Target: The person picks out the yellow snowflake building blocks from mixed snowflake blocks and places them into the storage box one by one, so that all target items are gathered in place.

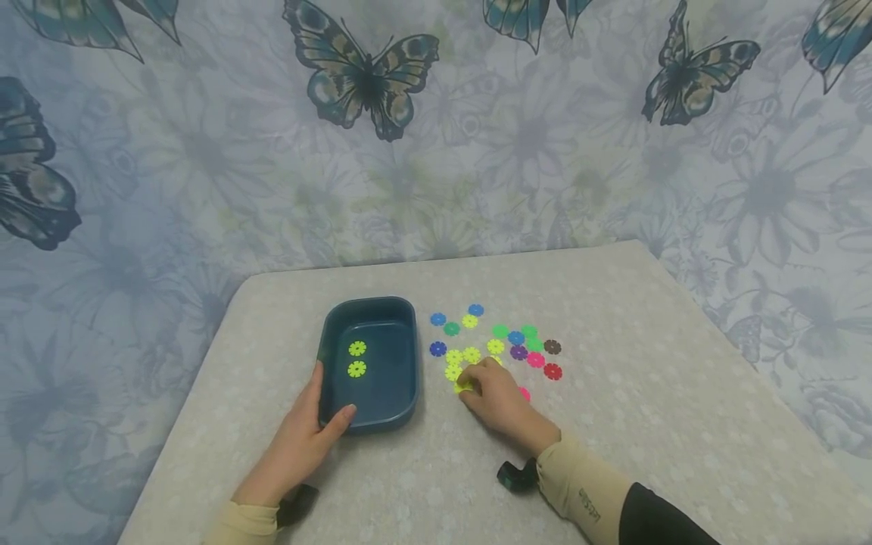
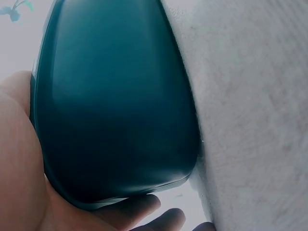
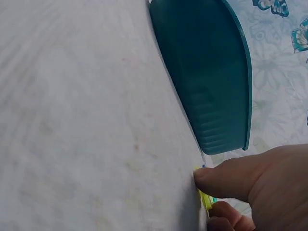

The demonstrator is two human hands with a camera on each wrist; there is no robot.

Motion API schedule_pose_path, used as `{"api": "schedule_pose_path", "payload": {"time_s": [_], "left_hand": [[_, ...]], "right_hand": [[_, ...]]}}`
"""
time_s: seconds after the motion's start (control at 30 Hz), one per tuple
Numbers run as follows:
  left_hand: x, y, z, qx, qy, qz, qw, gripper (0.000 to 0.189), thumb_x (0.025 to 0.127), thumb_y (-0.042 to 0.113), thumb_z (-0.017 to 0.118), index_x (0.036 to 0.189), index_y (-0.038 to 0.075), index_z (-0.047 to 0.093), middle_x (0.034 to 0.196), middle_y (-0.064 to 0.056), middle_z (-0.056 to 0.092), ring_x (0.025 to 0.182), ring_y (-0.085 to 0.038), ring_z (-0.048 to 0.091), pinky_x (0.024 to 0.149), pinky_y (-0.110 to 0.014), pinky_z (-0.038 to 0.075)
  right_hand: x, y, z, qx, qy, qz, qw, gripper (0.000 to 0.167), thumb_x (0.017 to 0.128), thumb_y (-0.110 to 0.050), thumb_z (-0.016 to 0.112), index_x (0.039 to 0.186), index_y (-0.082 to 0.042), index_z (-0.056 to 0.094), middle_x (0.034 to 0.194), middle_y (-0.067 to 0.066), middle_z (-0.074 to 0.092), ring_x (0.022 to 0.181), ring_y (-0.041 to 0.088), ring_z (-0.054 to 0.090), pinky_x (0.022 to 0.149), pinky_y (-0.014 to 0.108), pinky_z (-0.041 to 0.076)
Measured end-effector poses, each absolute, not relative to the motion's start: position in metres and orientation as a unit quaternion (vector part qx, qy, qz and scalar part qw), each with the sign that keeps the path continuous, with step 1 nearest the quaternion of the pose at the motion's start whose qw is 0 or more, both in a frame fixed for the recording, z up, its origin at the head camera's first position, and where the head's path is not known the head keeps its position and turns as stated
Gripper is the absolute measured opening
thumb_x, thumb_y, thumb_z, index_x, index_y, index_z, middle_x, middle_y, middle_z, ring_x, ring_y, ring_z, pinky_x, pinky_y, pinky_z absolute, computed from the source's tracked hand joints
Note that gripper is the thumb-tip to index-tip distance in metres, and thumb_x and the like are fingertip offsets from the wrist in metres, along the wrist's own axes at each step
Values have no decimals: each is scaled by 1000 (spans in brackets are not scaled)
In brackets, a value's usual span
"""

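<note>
A dark blue-green plastic tray stands on the table with two yellow notched discs lying inside. My left hand grips its near left corner, thumb over the front rim and fingers along the outer side wall. To the right of the tray, my right hand is down at the near side of a group of flower-shaped discs. Its thumb and fingers pinch a yellow disc, partly hidden by them. More yellow discs lie just beyond its fingertips.
Blue discs, green discs, a purple disc, a brown disc, a red disc and pink discs lie scattered on the pale patterned tablecloth. Behind the table rises a butterfly-patterned wall.
</note>
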State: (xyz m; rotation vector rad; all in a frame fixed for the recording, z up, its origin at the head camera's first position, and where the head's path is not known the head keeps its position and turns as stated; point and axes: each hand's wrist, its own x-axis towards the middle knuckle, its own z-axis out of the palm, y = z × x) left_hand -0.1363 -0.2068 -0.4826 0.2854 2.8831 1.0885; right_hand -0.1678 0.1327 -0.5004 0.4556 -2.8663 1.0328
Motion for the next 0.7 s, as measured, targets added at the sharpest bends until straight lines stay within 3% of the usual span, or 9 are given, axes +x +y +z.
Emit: {"api": "schedule_pose_path", "payload": {"time_s": [0.7], "left_hand": [[-136,-206,-482,89,933,348,25,102,102,57,56,165,8,-7,172,-23,5,156,-47,14,120,-68,21]], "right_hand": [[-166,136,-495,180,-938,296,4,31,78,-5,74,109,-9,76,89,1,51,79,14,45,67,27,42]]}}
